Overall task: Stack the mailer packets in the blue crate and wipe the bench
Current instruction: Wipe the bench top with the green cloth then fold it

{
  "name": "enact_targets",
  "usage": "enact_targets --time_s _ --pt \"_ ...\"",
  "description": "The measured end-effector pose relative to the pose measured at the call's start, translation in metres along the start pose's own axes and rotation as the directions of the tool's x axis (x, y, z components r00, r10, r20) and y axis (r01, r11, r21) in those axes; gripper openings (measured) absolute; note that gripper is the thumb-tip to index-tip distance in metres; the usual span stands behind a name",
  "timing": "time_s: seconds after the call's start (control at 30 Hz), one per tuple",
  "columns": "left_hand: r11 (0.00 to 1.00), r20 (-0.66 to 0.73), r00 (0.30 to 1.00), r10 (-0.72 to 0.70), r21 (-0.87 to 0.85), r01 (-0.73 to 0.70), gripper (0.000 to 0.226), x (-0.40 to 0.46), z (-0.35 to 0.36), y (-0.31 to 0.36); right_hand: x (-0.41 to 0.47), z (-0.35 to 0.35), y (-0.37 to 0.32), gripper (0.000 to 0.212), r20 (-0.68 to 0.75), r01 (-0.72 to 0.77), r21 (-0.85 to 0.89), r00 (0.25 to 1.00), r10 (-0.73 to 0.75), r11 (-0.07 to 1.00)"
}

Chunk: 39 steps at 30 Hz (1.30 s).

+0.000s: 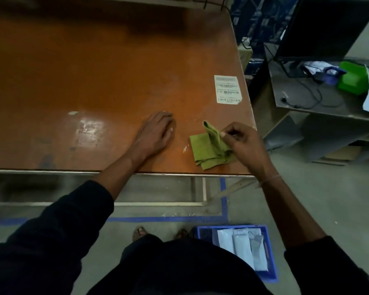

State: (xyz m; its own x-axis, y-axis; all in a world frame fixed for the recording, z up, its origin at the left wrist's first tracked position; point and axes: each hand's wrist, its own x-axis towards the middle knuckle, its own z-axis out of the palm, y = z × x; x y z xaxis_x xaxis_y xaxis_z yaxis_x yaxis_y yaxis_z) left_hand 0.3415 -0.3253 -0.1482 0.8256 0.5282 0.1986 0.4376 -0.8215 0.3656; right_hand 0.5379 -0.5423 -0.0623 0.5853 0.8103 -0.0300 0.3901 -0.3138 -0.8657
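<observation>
The right hand (241, 143) is pinched shut on a raised fold of the green cloth (209, 147), which lies on the table (94, 71) just left of it — the nearer hand by far. The left hand (156, 133) rests flat and empty, well left of the cloth. On the floor below the right arm, the blue crate (271, 271) already holds mailer packets (241, 245) side by side — so wiping looks next.

Single head cam, steep fwd-down view from standing height over bench (107, 67) near edge & floor
</observation>
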Motion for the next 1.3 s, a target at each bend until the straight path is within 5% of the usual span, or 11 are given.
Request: enact_targets --time_s 0.13,0.2,0.3,0.4,0.6,0.77,0.9,1.0,1.13,1.2,1.3 --pt "1.000 -0.007 1.000 0.003 0.003 -0.003 0.042 0.000 0.000 0.000 0.036 -0.022 0.011 0.007 -0.082 -0.181 0.229 0.975 0.205 0.956" --pt "1.000 -0.010 1.000 0.008 0.011 -0.008 0.041 0.000 0.001 0.002 0.048 -0.027 0.023 0.015 -0.351 -0.261 -0.043 0.907 0.230 0.964" --pt "0.999 -0.014 1.000 0.014 0.030 -0.013 0.041 0.000 0.002 0.002 0.040 -0.020 0.019 0.018 -0.562 -0.161 -0.319 0.826 -0.049 0.934" --pt "0.999 -0.017 1.000 0.020 0.034 -0.020 0.042 0.001 0.003 0.000 0.025 0.006 0.016 0.016 -0.419 0.017 -0.431 0.882 -0.216 0.902" --pt "0.999 -0.025 0.999 0.028 0.038 -0.027 0.043 0.002 0.003 0.000 0.019 0.066 0.016 0.063 -0.260 -0.239 -0.724 0.963 0.065 0.648" --pt "0.998 0.002 0.999 0.047 0.040 -0.047 0.046 0.003 0.002 -0.004 0.012 0.076 0.026 0.060 -0.011 -0.007 -0.754 1.000 -0.002 0.657" --pt "0.996 0.017 0.999 0.031 0.077 -0.033 0.049 0.011 -0.004 -0.022 0.020 0.063 0.038 0.069 -0.036 -0.013 -0.670 0.999 -0.015 0.743" --pt "0.993 0.022 0.998 -0.062 0.107 0.059 0.053 0.024 -0.011 -0.037 0.015 0.075 0.038 0.075 -0.036 0.005 -0.737 0.998 -0.046 0.676" --pt "0.978 0.053 0.986 -0.158 0.146 0.149 0.061 0.042 -0.017 -0.057 0.013 0.065 0.052 0.066 0.187 0.251 -0.754 0.968 -0.169 0.607" --pt "0.976 0.050 0.985 -0.168 0.150 0.159 0.064 0.048 -0.020 -0.063 0.022 0.043 0.068 0.063 0.139 0.200 -0.775 0.979 -0.147 0.600" --pt "0.972 0.044 0.982 -0.186 0.153 0.177 0.063 0.056 -0.024 -0.071 0.035 0.033 0.074 0.068 -0.119 -0.097 -0.790 0.993 0.005 0.606"
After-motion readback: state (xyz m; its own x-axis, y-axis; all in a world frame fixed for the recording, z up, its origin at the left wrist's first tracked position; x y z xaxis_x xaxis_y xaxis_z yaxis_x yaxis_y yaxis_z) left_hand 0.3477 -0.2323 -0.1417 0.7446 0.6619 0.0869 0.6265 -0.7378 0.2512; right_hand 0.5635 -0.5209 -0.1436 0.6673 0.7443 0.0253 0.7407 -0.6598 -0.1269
